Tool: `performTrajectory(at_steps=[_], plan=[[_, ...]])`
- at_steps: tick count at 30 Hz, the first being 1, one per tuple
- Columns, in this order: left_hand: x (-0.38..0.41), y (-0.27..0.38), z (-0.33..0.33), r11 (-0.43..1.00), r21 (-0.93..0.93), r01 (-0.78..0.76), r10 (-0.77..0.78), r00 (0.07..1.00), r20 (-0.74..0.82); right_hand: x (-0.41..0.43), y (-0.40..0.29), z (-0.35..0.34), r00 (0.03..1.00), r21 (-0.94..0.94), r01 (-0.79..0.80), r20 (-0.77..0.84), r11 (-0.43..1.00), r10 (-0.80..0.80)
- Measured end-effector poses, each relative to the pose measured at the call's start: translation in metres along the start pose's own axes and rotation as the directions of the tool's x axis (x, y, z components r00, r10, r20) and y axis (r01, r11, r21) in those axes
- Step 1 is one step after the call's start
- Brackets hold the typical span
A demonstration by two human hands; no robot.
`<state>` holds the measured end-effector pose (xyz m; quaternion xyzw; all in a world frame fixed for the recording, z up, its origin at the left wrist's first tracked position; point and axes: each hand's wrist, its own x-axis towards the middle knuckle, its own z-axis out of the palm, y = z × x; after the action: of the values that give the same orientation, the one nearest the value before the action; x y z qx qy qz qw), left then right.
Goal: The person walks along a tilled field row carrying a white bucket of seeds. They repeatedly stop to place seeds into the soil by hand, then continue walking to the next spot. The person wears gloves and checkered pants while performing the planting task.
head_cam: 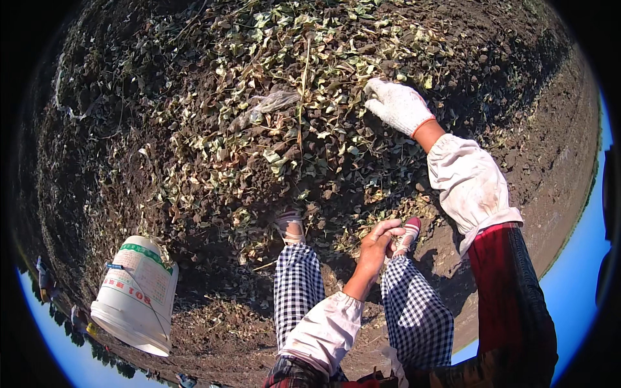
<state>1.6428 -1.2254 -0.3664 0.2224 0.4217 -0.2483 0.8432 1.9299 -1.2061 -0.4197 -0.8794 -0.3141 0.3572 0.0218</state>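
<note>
My right hand [399,107], in a white knitted glove with an orange cuff edge, reaches down to the soil and dry leaves [335,92]. Its fingertips are curled; whether they hold anything cannot be told. My bare left hand [377,245] is in front of my right shoe [411,228], its fingers bent; what lies within them is hidden. Pale cloth sleeve covers [468,179] are on both forearms. Left of my right hand, a dry stalk [305,77] and a crumpled piece of clear plastic film [274,103] lie among the leaves.
A white plastic bucket [138,291] with a wire handle and printed writing stands at the lower left. My left shoe [290,225] is on the leafy soil. Several people are far off at the lower left edge, one of them a person [44,280] near the field's rim.
</note>
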Motion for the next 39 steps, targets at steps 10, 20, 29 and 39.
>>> performTrajectory(at_steps=[10,20,29,39], plan=[[0.004,0.016,-0.002,0.996,-0.081,0.024,-0.029,0.998,-0.063,0.068,-0.043,0.049,0.994,-0.137,-0.055,0.090,0.989,0.068],[-0.007,0.036,-0.026,0.988,-0.152,0.013,-0.024,0.997,-0.072,0.071,-0.052,0.044,0.981,-0.266,-0.050,0.165,0.963,0.097],[0.003,0.031,-0.030,0.939,-0.344,0.031,-0.091,0.983,-0.158,0.073,-0.051,0.053,0.982,-0.335,-0.024,0.168,0.942,0.084],[0.001,0.081,-0.036,0.890,-0.439,-0.119,0.064,0.988,-0.138,0.074,-0.047,0.057,0.986,-0.341,-0.031,0.145,0.940,0.085]])
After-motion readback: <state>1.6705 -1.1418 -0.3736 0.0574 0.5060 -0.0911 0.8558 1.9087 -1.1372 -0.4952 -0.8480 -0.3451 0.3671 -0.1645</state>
